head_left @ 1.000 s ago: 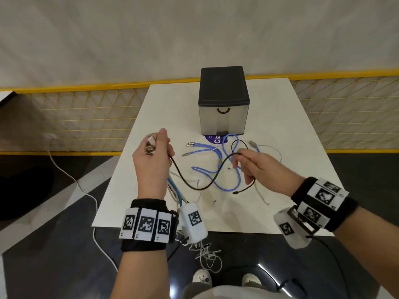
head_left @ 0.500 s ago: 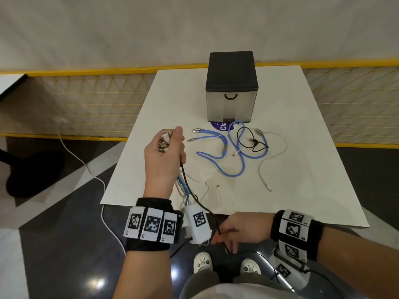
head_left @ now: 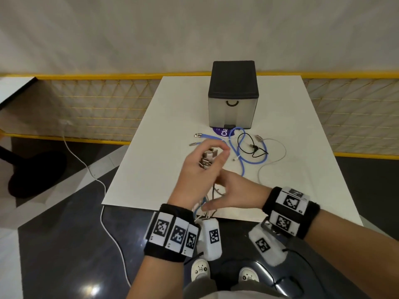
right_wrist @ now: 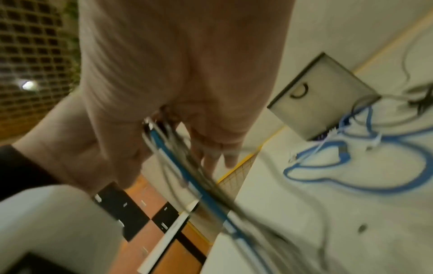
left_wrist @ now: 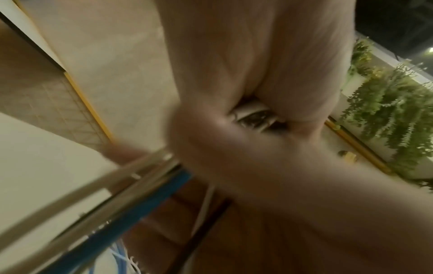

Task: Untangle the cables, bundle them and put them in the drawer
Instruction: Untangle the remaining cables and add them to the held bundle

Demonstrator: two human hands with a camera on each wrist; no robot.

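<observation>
My left hand is raised over the white table and grips a cluster of cable plugs; the same plugs peek from the fist in the left wrist view. White, blue and black cables hang from it past the table's front edge. My right hand sits just under the left one. Its fingers look fairly straight, with the hanging cables running across them. Loose blue, black and white cables lie before the closed drawer box.
A purple sticker shows under the drawer box's front. A yellow mesh fence runs behind and beside the table. A white cord trails on the dark floor at the left. My shoes stand below the table's front edge.
My right hand drew the black cable toward me below the table edge, then rose to just under my left hand. My left hand shifted right and tilted, still holding the plugs.
</observation>
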